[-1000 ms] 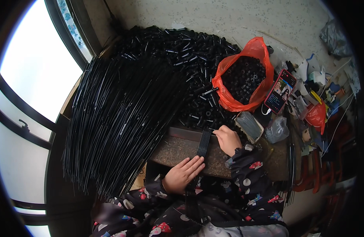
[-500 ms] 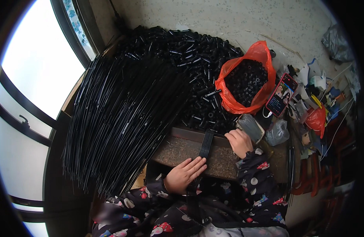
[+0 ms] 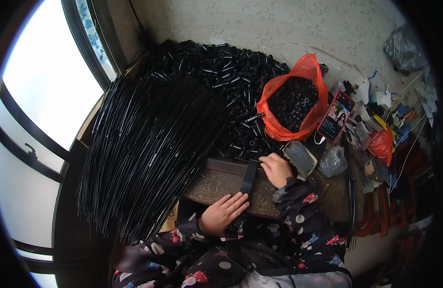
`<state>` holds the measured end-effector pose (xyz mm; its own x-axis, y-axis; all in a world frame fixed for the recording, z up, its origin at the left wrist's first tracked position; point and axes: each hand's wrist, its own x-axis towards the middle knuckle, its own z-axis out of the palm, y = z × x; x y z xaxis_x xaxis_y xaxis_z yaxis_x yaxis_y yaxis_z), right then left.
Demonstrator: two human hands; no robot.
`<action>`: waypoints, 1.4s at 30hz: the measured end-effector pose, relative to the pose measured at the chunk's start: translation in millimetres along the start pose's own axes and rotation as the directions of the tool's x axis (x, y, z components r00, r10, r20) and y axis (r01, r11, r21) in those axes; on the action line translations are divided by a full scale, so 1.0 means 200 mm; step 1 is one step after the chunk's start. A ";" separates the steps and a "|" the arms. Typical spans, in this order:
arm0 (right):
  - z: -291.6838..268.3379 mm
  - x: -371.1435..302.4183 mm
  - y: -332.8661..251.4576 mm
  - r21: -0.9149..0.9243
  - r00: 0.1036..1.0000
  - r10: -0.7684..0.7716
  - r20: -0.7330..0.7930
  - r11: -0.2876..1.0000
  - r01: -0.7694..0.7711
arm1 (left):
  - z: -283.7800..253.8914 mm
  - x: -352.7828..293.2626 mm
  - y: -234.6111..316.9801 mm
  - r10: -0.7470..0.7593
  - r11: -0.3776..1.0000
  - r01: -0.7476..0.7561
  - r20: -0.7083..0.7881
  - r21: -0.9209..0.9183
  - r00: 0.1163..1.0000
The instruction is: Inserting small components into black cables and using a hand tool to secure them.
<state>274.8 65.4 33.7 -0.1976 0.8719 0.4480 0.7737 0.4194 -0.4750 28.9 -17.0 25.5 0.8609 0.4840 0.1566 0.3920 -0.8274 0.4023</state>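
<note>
A flat row of thin black rods (image 3: 249,178) runs from the table's front edge up over a metal ledge (image 3: 221,165). My left hand (image 3: 222,214) lies palm down with fingers stretched over the lower part of that row. Beside the row's upper end is my right hand (image 3: 276,170), its fingers bent and drawn together at the ledge. What those fingertips hold, if anything, is too small to make out. Just beyond them spreads a heap of black tubular plastic parts (image 3: 226,72). To the left lies a large sheaf of black rods (image 3: 149,144).
An orange-red plastic bag (image 3: 273,131) of small black parts stands behind my right hand. A lit phone (image 3: 336,116) leans beside it. Nearer are an open box (image 3: 301,157) and a clear plastic bag (image 3: 333,163). Clutter crowds the right; a window (image 3: 39,86) is left.
My right hand has shifted left along the ledge, closer to the upper end of the rod row. My left hand stays on the rods. The view has tilted slightly.
</note>
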 end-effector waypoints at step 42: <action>-0.06 -0.08 -0.02 -0.006 0.987 0.045 0.153 0.999 -0.045 | 0.03 -0.03 0.06 -0.027 0.994 0.022 0.056 0.103 0.998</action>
<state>281.4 45.9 37.0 -0.2522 0.9184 0.3050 0.7850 0.3784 -0.4904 30.1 -31.2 23.9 0.8666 0.4899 0.0948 0.4417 -0.8416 0.3110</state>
